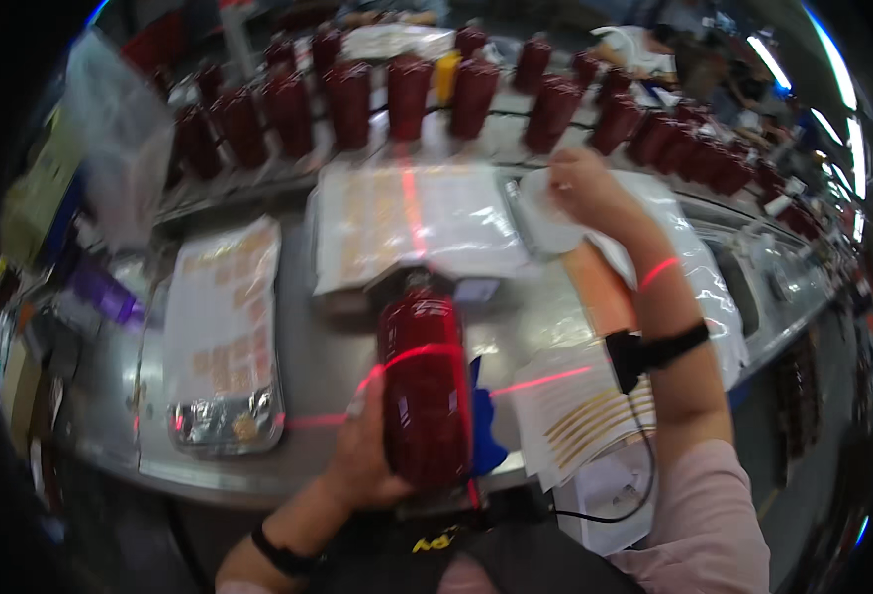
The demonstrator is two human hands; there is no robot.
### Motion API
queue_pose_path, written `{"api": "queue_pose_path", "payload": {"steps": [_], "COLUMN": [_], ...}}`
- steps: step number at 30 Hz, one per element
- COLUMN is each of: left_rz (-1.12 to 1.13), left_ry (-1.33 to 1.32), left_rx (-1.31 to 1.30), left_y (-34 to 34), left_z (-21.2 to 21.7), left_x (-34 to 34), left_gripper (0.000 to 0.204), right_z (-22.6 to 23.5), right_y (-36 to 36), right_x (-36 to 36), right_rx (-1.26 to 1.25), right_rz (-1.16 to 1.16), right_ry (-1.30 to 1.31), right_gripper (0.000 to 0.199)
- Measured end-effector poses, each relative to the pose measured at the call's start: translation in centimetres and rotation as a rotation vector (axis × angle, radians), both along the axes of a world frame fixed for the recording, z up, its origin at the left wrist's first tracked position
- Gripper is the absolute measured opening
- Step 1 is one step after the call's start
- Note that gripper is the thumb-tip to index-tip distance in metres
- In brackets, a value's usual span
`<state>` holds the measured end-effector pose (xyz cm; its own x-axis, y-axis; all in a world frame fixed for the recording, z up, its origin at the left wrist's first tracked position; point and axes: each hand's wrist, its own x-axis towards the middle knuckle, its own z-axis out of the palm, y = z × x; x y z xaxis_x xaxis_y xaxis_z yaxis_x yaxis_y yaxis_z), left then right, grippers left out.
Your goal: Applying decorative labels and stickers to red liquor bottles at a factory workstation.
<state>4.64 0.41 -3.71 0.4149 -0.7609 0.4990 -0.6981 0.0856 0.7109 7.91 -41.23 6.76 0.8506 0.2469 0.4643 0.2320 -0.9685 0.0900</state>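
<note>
My left hand (361, 455) grips the left side of a glossy dark red bottle (425, 396) near its base. The bottle's narrow neck points away from me, toward a dark holder, and red light lines cross it. My right hand (590, 190), slightly blurred, reaches out at the far right. Its fingers look curled over a white pad or cloth (547, 220); whatever they pinch is too small to make out. Beyond the bottle lies a plastic-covered stack of label sheets (357, 223). A blue scrap (488, 421) shows just right of the bottle.
Several dark red bottles (349, 104) stand in rows across the back. A tray of label sheets (221, 327) lies at left on the metal table (323, 381). White sheets with gold strips (590, 416) and an orange sheet (600, 287) lie right. A clear plastic bag (120, 139) hangs far left.
</note>
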Motion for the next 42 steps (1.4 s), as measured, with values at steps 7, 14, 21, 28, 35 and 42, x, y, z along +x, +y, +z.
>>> {"api": "queue_pose_path", "payload": {"steps": [7,14,21,28,35,42], "left_rz": [0.005,-0.087,-0.112,-0.110,-0.037,-0.011], "left_ry": [0.012,0.195,0.160,0.075,0.672,0.823], "left_rx": [0.063,0.115,0.150,0.139,-0.099,-0.199], "left_y": [-0.3,0.9,0.6,1.2,-1.4,-3.3], "left_z": [0.0,1.7,2.5,2.3,3.2,2.8], "left_x": [-0.2,-0.2,0.4,-0.4,0.7,0.9], "left_gripper": [0.128,0.112,0.127,0.124,0.105,0.091], "right_z": [7.5,6.0,0.4,0.0,-0.7,-0.7], "right_y": [12.7,18.2,18.9,19.3,20.0,20.2], "right_x": [-7.9,-7.5,-5.4,-5.8,-5.7,-5.6], "right_rx": [0.255,0.499,0.565,0.773,0.877,0.826], "right_rz": [0.124,0.331,0.237,0.105,0.041,0.035], "right_ry": [0.067,0.155,0.174,0.226,0.243,0.157], "right_gripper": [0.007,0.008,0.008,0.006,0.008,0.009]}}
